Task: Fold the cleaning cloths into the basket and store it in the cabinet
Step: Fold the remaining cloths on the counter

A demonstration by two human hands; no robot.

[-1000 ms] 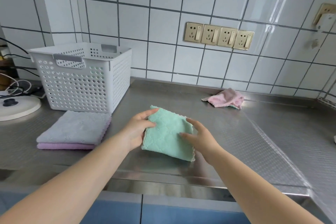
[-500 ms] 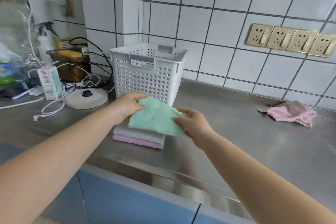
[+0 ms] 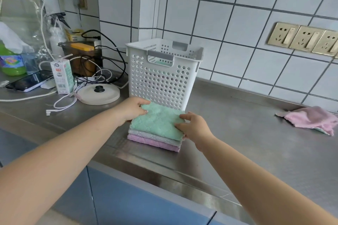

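A folded green cloth [image 3: 157,124] lies on top of a folded grey cloth [image 3: 155,136] and a folded purple cloth [image 3: 155,142], stacked in front of the white perforated basket [image 3: 162,80]. My left hand [image 3: 131,108] grips the green cloth's left far corner, fingers curled over its edge. My right hand [image 3: 193,127] pinches its right edge. A crumpled pink cloth [image 3: 311,118] lies on the steel counter [image 3: 237,133] at the right.
Left of the basket sit a round white lid [image 3: 100,93], tangled cables [image 3: 95,71], a small carton [image 3: 63,76], a phone [image 3: 29,80] and a green bottle [image 3: 11,60]. Gold wall sockets [image 3: 301,39] are at the upper right. Blue cabinet fronts [image 3: 137,202] run below the counter.
Both hands carried the green cloth leftward from the counter's middle and set it on the grey and purple stack. The view turned left with them.
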